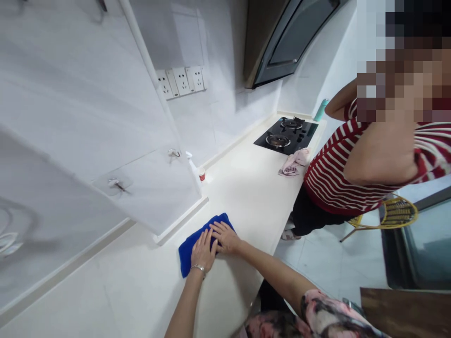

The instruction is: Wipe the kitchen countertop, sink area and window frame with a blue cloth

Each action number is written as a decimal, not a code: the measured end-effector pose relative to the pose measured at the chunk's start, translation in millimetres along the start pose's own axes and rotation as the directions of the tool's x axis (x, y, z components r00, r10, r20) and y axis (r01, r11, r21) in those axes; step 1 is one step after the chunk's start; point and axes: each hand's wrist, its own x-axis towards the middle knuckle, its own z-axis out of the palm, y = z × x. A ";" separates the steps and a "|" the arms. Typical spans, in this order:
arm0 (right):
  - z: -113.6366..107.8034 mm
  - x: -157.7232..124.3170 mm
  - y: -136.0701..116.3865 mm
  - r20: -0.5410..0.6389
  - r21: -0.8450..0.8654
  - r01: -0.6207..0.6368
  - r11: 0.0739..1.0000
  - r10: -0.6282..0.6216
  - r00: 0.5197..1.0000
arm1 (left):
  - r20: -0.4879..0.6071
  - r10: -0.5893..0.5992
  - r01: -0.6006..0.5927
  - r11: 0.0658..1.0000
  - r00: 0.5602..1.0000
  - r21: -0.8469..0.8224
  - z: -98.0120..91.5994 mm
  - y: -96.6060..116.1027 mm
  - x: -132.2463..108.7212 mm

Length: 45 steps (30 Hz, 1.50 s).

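Pressing blue cloth (197, 241); pink rag (294, 162) by stove (287, 134).

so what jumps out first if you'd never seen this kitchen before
The eye lands on the bright blue cloth on the pale countertop, with the left hand and right hand pressed flat on it side by side. Next is a second person in a red-and-white striped top standing at the right. Behind them sit a black gas hob and a pink rag near the counter's edge.
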 end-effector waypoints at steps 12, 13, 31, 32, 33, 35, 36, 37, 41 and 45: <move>15.9 -63.2 -58.5 -0.046 0.006 -0.085 0.996 0.085 0.995 | -0.104 0.107 -0.094 0.988 0.989 0.119 -8.0 -23.7 -73.8; 13.9 -60.2 -60.8 -0.049 -0.007 -0.115 0.993 0.115 0.992 | -0.096 0.078 -0.066 0.991 0.992 0.118 -5.7 -20.2 -76.1; 68.5 -99.8 -48.6 -0.370 -0.282 -0.137 0.950 0.024 0.929 | -0.254 -0.081 0.105 0.991 0.964 0.082 13.5 29.1 -154.0; 70.0 -100.4 -46.8 -0.380 -0.288 -0.130 0.949 0.011 0.925 | -0.257 -0.080 0.104 0.991 0.963 0.084 14.6 28.7 -154.2; 71.1 -101.0 -45.2 -0.388 -0.294 -0.126 0.948 0.002 0.922 | -0.260 -0.078 0.104 0.991 0.962 0.085 15.9 28.4 -154.4; 72.8 -102.1 -42.4 -0.401 -0.304 -0.122 0.945 -0.011 0.916 | -0.267 -0.076 0.102 0.991 0.961 0.087 18.5 27.8 -154.8; 73.4 -102.9 -41.3 -0.408 -0.310 -0.118 0.943 -0.020 0.913 | -0.270 -0.074 0.101 0.991 0.960 0.088 19.5 27.6 -154.9; 74.0 -103.9 -40.4 -0.416 -0.316 -0.112 0.942 -0.032 0.909 | -0.273 -0.071 0.099 0.991 0.959 0.090 20.2 27.4 -155.0; 75.9 -108.8 -37.7 -0.449 -0.330 -0.079 0.940 -0.083 0.889 | -0.283 -0.057 0.089 0.991 0.957 0.100 21.0 27.7 -155.7; 76.5 -112.7 -36.0 -0.458 -0.308 -0.061 0.950 -0.091 0.884 | -0.292 -0.053 0.085 0.992 0.955 0.097 20.6 29.0 -156.4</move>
